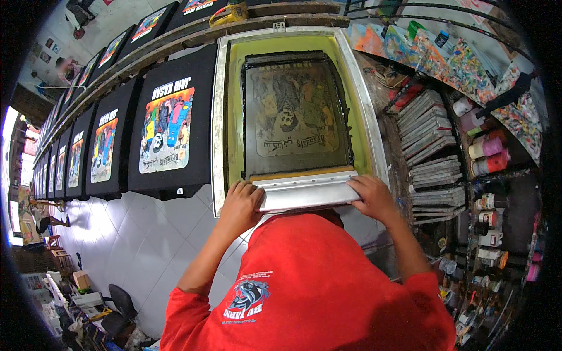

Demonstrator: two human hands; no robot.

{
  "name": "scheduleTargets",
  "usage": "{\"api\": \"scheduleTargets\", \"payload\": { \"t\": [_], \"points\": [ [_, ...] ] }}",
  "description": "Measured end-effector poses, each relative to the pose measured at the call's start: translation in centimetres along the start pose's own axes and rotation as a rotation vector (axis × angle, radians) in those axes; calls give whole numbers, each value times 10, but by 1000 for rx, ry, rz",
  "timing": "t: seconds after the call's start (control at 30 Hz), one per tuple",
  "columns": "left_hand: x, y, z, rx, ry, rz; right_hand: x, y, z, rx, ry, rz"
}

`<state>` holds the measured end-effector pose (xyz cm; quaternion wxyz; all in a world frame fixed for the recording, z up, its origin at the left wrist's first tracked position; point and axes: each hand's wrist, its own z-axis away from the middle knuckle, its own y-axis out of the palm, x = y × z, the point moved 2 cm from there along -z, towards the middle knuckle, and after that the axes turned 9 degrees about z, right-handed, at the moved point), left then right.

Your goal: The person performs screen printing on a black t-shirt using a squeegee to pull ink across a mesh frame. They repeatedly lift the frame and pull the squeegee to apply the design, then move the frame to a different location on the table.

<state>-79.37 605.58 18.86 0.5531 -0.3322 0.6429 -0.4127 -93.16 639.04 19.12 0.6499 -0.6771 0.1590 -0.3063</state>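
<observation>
A wide squeegee [304,192] with a silver metal holder and an amber blade lies across the near end of a printing screen. My left hand [241,200] is closed around its left end, and my right hand [370,198] grips the right end. The screen's metal frame [220,123] surrounds yellow-green mesh [236,70]. Dark ink edges [345,117] border the stencil area [293,111], where a picture shows faintly through. The blade touches the mesh at the near edge of the inked area. Whatever lies beneath the screen is mostly hidden.
Black printed shirts [167,126] line the long table to the left, with more beyond a wooden rail [193,41]. A yellow tool [229,14] rests on that rail. At right stand stacked frames [427,128], ink tubs [490,155] and paint-splattered boards [456,70]. A person [67,69] is far left.
</observation>
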Motion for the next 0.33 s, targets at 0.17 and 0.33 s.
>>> {"api": "scheduleTargets", "payload": {
  "t": [0.17, 0.33],
  "points": [
    [9, 12, -23, -67, -21, 47, 3, -24, -37, -10, 11, 54],
    [43, -48, -82, 134, -125, 46, -24, -34, -98, 40, 110, -12]
  ]
}}
